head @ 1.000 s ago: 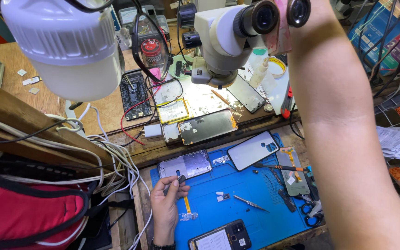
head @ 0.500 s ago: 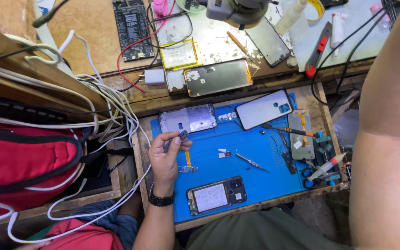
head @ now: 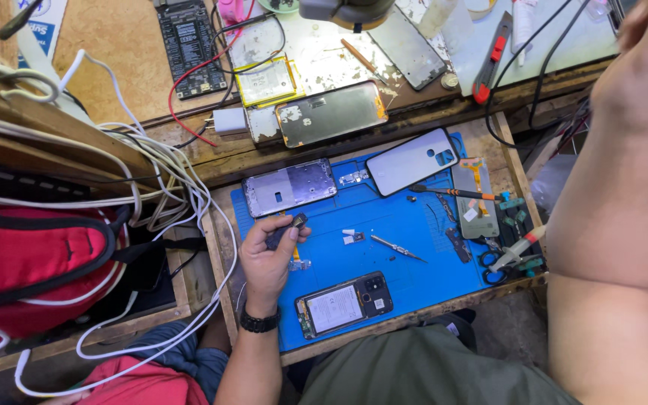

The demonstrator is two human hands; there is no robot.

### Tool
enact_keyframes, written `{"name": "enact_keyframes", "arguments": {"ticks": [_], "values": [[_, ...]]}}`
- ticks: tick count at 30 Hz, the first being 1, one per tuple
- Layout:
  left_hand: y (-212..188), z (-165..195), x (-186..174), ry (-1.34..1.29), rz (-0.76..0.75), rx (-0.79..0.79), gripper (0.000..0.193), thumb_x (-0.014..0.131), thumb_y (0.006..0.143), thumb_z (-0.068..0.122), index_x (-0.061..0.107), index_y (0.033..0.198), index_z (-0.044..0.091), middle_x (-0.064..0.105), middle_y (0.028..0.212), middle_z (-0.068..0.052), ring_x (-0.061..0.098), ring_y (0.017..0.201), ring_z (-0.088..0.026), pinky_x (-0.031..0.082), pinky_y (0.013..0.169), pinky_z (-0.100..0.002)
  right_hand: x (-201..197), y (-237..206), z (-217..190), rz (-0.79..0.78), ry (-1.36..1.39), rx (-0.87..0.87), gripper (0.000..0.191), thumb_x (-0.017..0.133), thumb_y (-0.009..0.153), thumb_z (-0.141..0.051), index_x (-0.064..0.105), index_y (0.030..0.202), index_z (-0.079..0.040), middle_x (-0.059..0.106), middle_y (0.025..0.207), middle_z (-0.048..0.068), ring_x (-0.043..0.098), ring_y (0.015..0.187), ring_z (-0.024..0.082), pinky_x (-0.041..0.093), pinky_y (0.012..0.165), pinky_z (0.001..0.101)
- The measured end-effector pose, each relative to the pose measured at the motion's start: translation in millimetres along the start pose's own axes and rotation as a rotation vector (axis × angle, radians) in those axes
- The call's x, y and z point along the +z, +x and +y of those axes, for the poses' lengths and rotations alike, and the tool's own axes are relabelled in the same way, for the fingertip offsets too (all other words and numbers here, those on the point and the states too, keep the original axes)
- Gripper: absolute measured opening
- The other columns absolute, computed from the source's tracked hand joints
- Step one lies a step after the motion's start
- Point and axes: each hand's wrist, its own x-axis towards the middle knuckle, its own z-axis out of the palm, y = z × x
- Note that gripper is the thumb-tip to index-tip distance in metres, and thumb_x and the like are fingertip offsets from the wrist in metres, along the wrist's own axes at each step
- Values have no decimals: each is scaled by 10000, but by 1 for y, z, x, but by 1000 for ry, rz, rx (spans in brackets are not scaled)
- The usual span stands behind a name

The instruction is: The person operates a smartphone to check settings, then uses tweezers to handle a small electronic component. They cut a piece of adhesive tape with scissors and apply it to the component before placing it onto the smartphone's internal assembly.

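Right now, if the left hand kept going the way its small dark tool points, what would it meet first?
The left hand aims its small dark tool up and away, so it would probably first reach the silver phone frame at the blue mat's far edge; depth is hard to judge.

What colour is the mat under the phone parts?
The mat is bright blue, seen best in the head view, beside the left hand.

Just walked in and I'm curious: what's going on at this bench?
A person is at a bench with a taken-apart phone spread over a blue mat. Their left hand grips a small dark tool near a bare phone frame. The opened phone lies at the mat's near edge, a white back cover farther off. The right hand is raised high, away from the mat; what it holds, if anything, is unclear.
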Motion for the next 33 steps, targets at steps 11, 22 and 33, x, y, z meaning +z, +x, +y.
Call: {"name": "enact_keyframes", "arguments": {"ticks": [11, 22, 33], "values": [[-18, 52, 16, 897, -157, 201, 184, 787, 841, 44, 717, 1008, 11, 746, 954, -127, 731, 836, -264, 565, 733, -341, 0, -187, -30, -489, 235, 470, 237, 628, 1051, -43, 601, 1282, -1, 650, 1016, 67, 568, 779, 65, 472, 665, 213], [-33, 42, 10, 1114, -208, 218, 156, 756, 829, 55, 714, 975, 22, 713, 934, -125, 664, 912, -320, 524, 784, -415, 15, -257, -19, -692, 592, 895, 273, 665, 989, -129, 689, 1210, 31, 660, 951, 17, 518, 707, 42, 413, 592, 203], [-32, 32, 2, 1270, -142, 253, 200, 760, 846, 93, 740, 1042, 61, 682, 1029, -88, 613, 1019, -290, 436, 903, -440, 23, -260, -30, -780, 593, 853, 195, 646, 987, -102, 700, 1140, 6, 671, 1017, 25, 577, 762, 61, 484, 659, 228]]}}
